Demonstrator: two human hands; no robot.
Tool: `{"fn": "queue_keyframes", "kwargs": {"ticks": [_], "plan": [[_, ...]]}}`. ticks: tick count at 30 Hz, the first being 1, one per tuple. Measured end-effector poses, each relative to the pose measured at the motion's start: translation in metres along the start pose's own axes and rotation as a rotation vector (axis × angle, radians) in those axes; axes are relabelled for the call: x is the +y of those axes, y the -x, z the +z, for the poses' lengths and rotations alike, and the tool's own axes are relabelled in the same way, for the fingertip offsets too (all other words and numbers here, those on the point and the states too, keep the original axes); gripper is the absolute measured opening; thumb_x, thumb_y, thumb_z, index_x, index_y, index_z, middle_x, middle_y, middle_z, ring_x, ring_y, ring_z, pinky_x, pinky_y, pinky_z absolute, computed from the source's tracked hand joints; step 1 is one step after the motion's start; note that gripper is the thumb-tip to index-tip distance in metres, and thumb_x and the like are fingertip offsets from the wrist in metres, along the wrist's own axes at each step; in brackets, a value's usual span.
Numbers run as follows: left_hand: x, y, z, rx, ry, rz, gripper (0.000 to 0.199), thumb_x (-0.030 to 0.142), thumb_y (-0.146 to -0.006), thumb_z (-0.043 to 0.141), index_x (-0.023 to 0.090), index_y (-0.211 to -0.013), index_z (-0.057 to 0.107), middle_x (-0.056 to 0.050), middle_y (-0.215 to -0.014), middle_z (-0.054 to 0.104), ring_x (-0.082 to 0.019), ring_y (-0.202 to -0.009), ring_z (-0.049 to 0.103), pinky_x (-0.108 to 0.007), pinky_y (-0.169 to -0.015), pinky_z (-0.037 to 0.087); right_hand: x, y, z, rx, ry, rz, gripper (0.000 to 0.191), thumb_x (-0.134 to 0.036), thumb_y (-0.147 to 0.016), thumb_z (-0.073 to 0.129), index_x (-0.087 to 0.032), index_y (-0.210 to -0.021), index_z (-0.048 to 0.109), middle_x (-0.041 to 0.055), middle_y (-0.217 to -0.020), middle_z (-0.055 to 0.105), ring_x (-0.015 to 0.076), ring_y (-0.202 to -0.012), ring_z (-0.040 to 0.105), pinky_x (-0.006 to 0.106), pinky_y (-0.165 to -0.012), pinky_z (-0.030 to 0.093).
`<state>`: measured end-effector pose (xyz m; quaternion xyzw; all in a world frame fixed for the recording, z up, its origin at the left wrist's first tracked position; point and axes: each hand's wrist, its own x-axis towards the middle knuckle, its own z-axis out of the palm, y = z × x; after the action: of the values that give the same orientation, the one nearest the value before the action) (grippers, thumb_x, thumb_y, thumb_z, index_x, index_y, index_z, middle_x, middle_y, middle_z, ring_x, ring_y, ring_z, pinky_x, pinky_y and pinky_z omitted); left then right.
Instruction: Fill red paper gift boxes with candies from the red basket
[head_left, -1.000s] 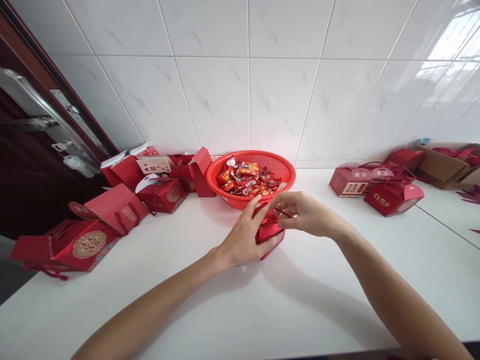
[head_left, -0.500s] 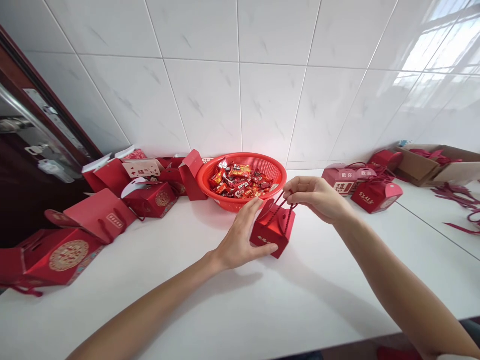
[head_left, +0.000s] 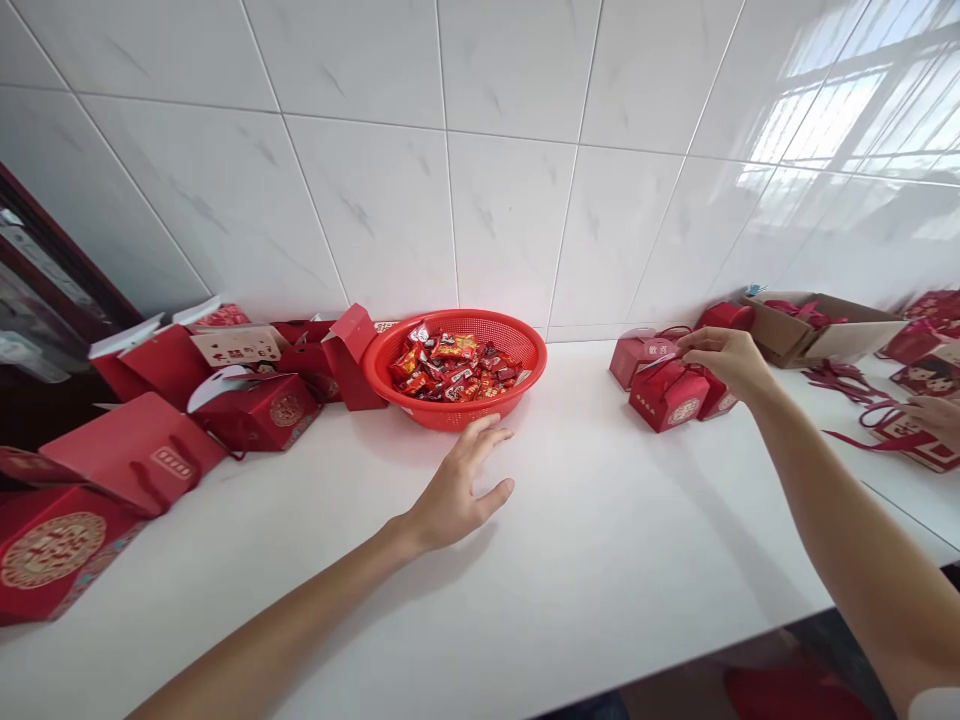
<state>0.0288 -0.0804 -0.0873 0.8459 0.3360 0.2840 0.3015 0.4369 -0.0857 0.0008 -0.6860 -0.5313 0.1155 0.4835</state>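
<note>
My right hand (head_left: 724,358) pinches the cord handle of a small red gift box (head_left: 666,396) with a round gold emblem. The box is among other closed red boxes on the right of the white table; whether its base rests on the surface I cannot tell. My left hand (head_left: 459,488) is held over the table with fingers apart and nothing in it. Just beyond its fingertips stands a red plastic basket (head_left: 530,385), filled with wrapped candies (head_left: 457,365).
Several open red boxes (head_left: 259,412) stand at the left. A cardboard box (head_left: 787,335) with dark red ribbons is at the back right. Near the right edge another person's hand (head_left: 934,415) is at a red box with a ribbon. The tiled wall (head_left: 510,220) bounds the table behind.
My right hand has carried the red gift box from in front of the basket to the group on the right. My left hand has come off the box. The view has turned rightward.
</note>
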Motion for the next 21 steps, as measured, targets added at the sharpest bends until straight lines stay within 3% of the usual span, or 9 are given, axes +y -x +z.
{"fn": "queue_keyframes", "kwargs": {"ticks": [7,11,13,16,18,21], "plan": [[0.002,0.0,0.0,-0.013,0.029,-0.007,0.048,0.031,-0.09,0.06,0.023,-0.137,0.056,-0.012,-0.159,0.038,-0.032,-0.149,0.038,-0.038,-0.095,0.06,0.005,0.0,-0.012,0.136,0.438,0.085,0.011,-0.014,-0.076,0.069,-0.021,-0.079,0.062,0.0078,-0.077,0.065,0.0267,-0.084,0.066,0.042,-0.079,0.046],[0.003,-0.001,-0.001,-0.001,0.034,-0.002,0.044,0.03,-0.091,0.059,0.023,-0.135,0.057,-0.012,-0.158,0.04,-0.032,-0.148,0.039,-0.038,-0.096,0.06,0.002,0.02,-0.012,0.128,0.575,0.06,0.009,-0.021,-0.078,0.068,-0.02,-0.083,0.061,0.0127,-0.087,0.067,0.0282,-0.089,0.064,0.038,-0.075,0.044],[0.002,-0.001,-0.002,0.009,0.023,0.013,0.043,0.028,-0.09,0.059,0.023,-0.133,0.059,-0.012,-0.157,0.041,-0.031,-0.147,0.04,-0.041,-0.103,0.056,0.005,0.033,-0.005,0.05,0.606,0.11,0.004,-0.023,-0.08,0.064,-0.02,-0.078,0.062,0.0112,-0.082,0.068,0.0255,-0.081,0.064,0.035,-0.068,0.043],[0.001,-0.001,-0.001,0.01,0.009,0.028,0.042,0.028,-0.09,0.059,0.024,-0.132,0.06,-0.012,-0.156,0.042,-0.031,-0.148,0.039,-0.044,-0.108,0.052,0.015,0.048,0.013,-0.213,0.623,0.194,0.015,-0.026,-0.079,0.063,-0.021,-0.065,0.062,0.0057,-0.068,0.068,0.0214,-0.066,0.063,0.031,-0.06,0.043],[0.0,0.0,0.0,0.007,0.006,0.026,0.042,0.027,-0.09,0.06,0.024,-0.132,0.06,-0.012,-0.156,0.043,-0.031,-0.148,0.039,-0.044,-0.108,0.053,0.023,0.053,0.027,-0.348,0.677,0.174,0.017,-0.027,-0.077,0.063,-0.021,-0.061,0.061,0.0042,-0.066,0.068,0.0217,-0.065,0.064,0.03,-0.058,0.042],[0.001,0.0,0.0,0.011,0.006,0.026,0.041,0.026,-0.089,0.06,0.023,-0.13,0.062,-0.012,-0.155,0.044,-0.032,-0.147,0.041,-0.045,-0.11,0.051,0.033,0.051,0.045,-0.361,0.744,0.12,0.011,-0.027,-0.077,0.06,-0.022,-0.066,0.061,0.0054,-0.076,0.071,0.0233,-0.072,0.066,0.029,-0.057,0.041]]}}
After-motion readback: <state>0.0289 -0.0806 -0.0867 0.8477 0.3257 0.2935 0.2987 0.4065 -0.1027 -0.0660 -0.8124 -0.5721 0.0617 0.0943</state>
